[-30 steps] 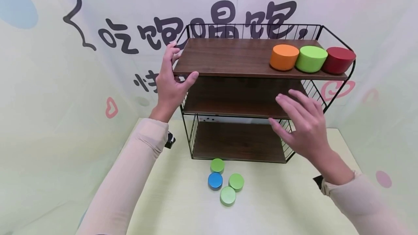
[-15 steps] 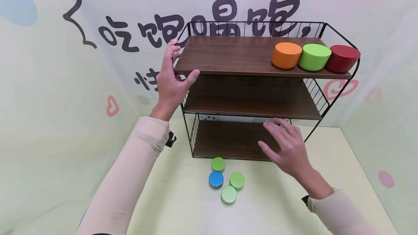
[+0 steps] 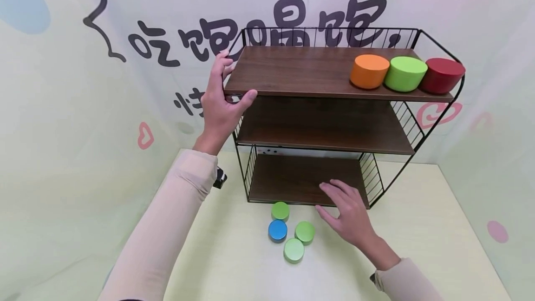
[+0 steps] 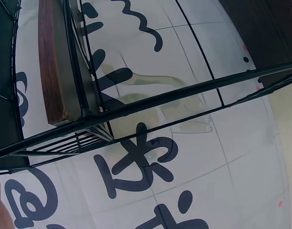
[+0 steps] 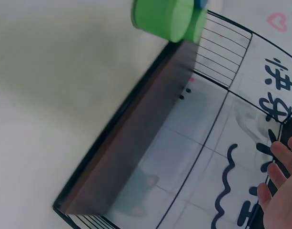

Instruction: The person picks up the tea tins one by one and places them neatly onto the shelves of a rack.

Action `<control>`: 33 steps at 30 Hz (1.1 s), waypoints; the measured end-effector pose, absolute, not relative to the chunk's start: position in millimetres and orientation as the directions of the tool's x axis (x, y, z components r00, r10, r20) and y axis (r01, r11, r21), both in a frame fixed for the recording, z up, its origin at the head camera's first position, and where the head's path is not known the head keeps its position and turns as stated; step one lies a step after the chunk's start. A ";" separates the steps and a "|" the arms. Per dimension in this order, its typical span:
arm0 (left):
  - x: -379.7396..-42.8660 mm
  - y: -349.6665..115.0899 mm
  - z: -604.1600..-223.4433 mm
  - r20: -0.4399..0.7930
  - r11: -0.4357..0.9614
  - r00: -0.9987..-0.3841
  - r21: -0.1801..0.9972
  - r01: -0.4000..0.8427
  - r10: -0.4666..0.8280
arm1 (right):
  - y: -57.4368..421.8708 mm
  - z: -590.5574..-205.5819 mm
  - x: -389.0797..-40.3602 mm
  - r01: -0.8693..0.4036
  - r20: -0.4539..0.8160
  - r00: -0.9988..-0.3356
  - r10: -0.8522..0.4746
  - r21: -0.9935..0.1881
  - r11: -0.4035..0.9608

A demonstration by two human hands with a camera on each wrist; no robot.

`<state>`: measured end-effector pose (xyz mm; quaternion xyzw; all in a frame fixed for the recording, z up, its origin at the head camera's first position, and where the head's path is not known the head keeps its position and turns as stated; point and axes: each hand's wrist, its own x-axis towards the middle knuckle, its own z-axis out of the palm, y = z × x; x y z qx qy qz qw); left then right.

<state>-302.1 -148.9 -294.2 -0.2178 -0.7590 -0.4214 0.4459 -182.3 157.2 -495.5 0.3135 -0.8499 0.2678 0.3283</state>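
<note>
A three-tier rack (image 3: 288, 71) of dark wood boards and black wire stands on the table. My left hand (image 3: 219, 106) grips the left end of its top board, thumb along the front edge and fingers at the side wire. My right hand (image 3: 349, 217) hovers before the bottom board, fingers loosely spread and holding nothing. To its left on the table sit a green round block (image 3: 304, 232), a pale green one (image 3: 294, 250), a blue one (image 3: 277, 230) and another green one (image 3: 280, 211). The right wrist view shows green blocks (image 5: 162, 19) near the rack's bottom front edge.
Along the right of the top board stand an orange block (image 3: 369, 72), a lime green block (image 3: 405, 74) and a dark red block (image 3: 442, 76). A printed cloth (image 3: 104, 106) with black lettering hangs behind and at the sides. The pale table (image 3: 234, 264) extends in front.
My right hand has come down and leftward from beside the middle board to before the bottom board. The left hand keeps its grip, and the blocks stay put; the view shifts slightly.
</note>
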 end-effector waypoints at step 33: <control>-303.4 -147.5 -295.5 0.864 0.564 -0.503 0.434 0.702 -0.039 | 143.6 -564.6 -160.8 -0.626 0.549 -0.748 -0.373 -0.395 0.672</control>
